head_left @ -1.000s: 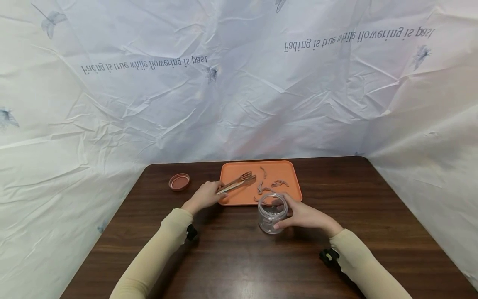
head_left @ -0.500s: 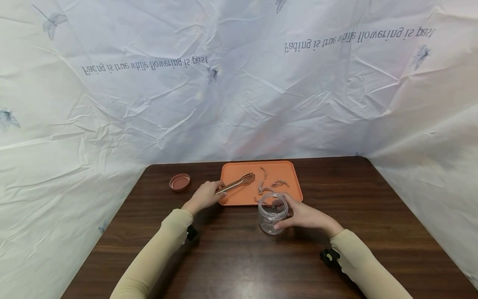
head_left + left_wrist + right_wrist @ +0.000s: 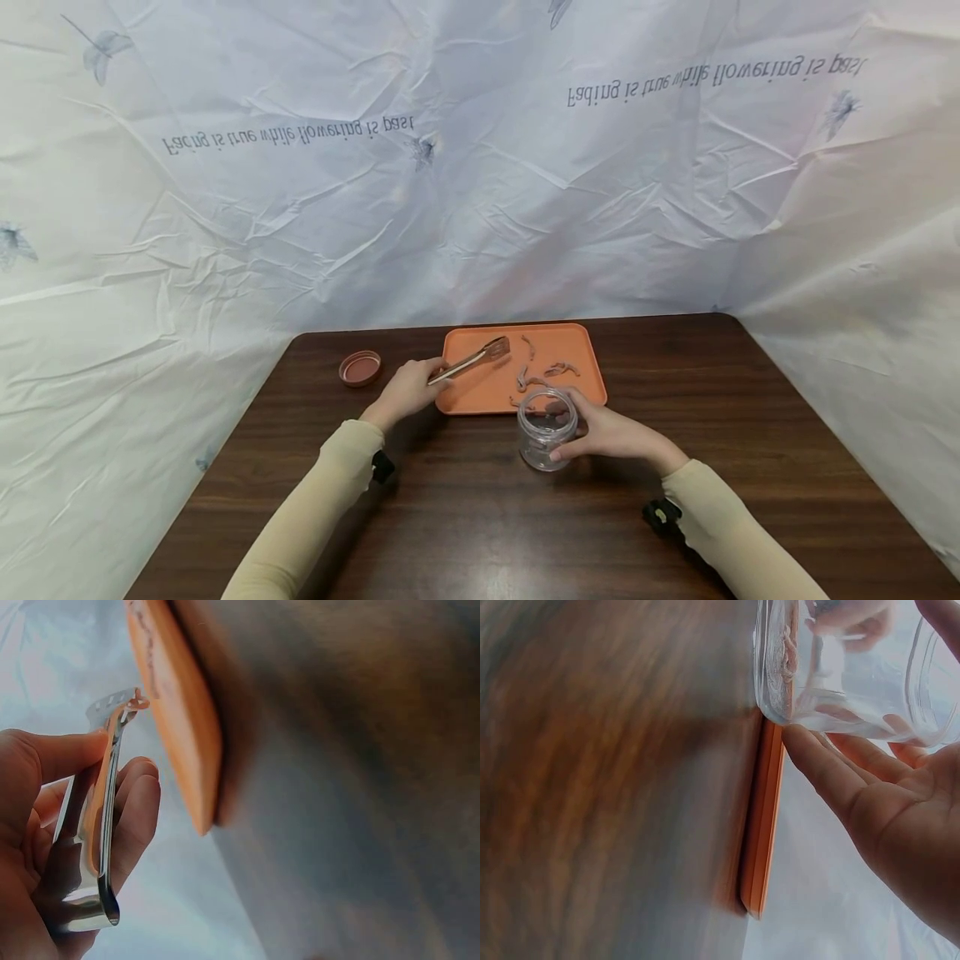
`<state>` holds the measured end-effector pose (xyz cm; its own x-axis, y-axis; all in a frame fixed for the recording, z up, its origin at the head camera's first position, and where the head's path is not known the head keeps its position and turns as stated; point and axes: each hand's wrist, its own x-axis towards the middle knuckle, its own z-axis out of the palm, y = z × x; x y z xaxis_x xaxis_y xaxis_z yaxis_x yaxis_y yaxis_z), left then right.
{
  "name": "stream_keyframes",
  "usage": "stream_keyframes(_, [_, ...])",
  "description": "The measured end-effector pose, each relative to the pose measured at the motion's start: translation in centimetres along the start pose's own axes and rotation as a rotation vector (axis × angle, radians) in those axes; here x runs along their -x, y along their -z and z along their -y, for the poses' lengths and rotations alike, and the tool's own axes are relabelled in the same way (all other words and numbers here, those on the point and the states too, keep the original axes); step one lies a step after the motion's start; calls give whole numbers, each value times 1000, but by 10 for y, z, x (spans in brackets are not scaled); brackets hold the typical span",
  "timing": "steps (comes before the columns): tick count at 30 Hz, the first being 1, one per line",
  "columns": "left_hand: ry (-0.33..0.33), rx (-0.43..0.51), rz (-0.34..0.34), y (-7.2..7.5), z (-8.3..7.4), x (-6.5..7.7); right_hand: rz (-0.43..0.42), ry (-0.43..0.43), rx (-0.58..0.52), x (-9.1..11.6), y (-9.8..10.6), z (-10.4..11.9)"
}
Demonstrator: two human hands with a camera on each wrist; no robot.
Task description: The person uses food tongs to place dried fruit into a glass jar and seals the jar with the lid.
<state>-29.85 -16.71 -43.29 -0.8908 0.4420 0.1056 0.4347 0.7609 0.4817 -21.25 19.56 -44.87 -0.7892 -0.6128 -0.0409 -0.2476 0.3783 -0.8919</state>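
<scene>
My left hand (image 3: 407,389) holds metal tongs (image 3: 468,365), thumb on one side and fingers on the other. Their heads are close together over the left part of an orange tray (image 3: 468,403), and a shadow falls below them. In the left wrist view a small curled pinkish bit (image 3: 138,700) shows at the tong tips (image 3: 112,705); I cannot tell whether they grip it. Several brownish, shrivelled strips (image 3: 561,368) lie on the tray's right half. My right hand (image 3: 611,433) holds an upright, clear, lidless jar (image 3: 542,450) from its right side, at the tray's front edge.
A round reddish-brown lid (image 3: 360,368) lies left of the tray, with its hollow side up. The dark wooden table (image 3: 480,517) extends to a white printed sheet (image 3: 480,208) hanging behind and at the sides.
The tongs' two heads were spread apart on the tray, then came together. Now the tongs sit slightly higher and further left. The right hand and jar have stayed in place.
</scene>
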Motion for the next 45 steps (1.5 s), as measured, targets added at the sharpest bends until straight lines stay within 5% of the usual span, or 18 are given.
stream_keyframes(8, [-57,-9,-77,26,-10,-3,3,-26,-16,0,1,0])
stream_keyframes(17, [-34,31,-113,45,-14,-2,20,-8,-34,0,-1,0])
stream_keyframes(25, [-56,87,-129,57,-34,16,13,-39,-21,3,-2,2])
stream_keyframes(38, [-216,102,-175,87,-74,42,7,-49,-18,2,1,1])
stream_keyframes(45, [-251,81,-151,88,-83,50,3,-52,-7,2,2,1])
